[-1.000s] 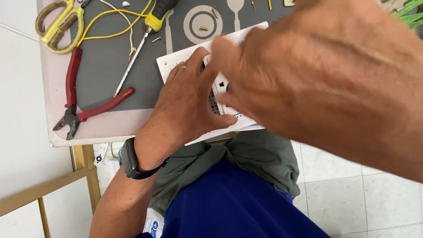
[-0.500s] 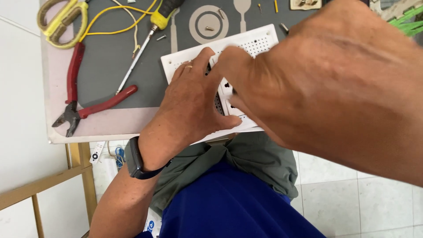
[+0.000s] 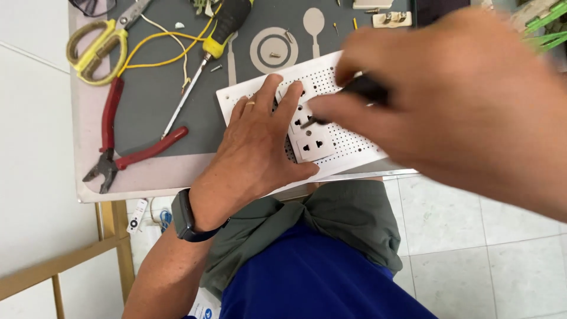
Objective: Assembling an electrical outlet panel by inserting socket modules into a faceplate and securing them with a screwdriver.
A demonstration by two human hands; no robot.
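Note:
A white perforated panel [image 3: 348,142] with white socket modules [image 3: 313,145] set in it lies on a grey mat [image 3: 153,88] at the table's near edge. My left hand [image 3: 257,153] lies flat on the panel's left part, fingers spread beside the sockets, a dark watch on its wrist. My right hand [image 3: 460,100], blurred and close to the camera, holds a thin dark tool [image 3: 360,91] whose tip touches the upper socket.
On the mat to the left lie red-handled pliers [image 3: 118,147], yellow-handled scissors [image 3: 97,44], a yellow-and-black screwdriver [image 3: 204,56] and a yellow wire [image 3: 159,44]. Small screws and parts sit at the far edge. Green cables [image 3: 546,32] show at top right. Tiled floor below.
My right hand has drawn back to the right and up, uncovering the sockets and the panel. The tool tip now shows at the upper socket. My left hand stays pressed on the panel.

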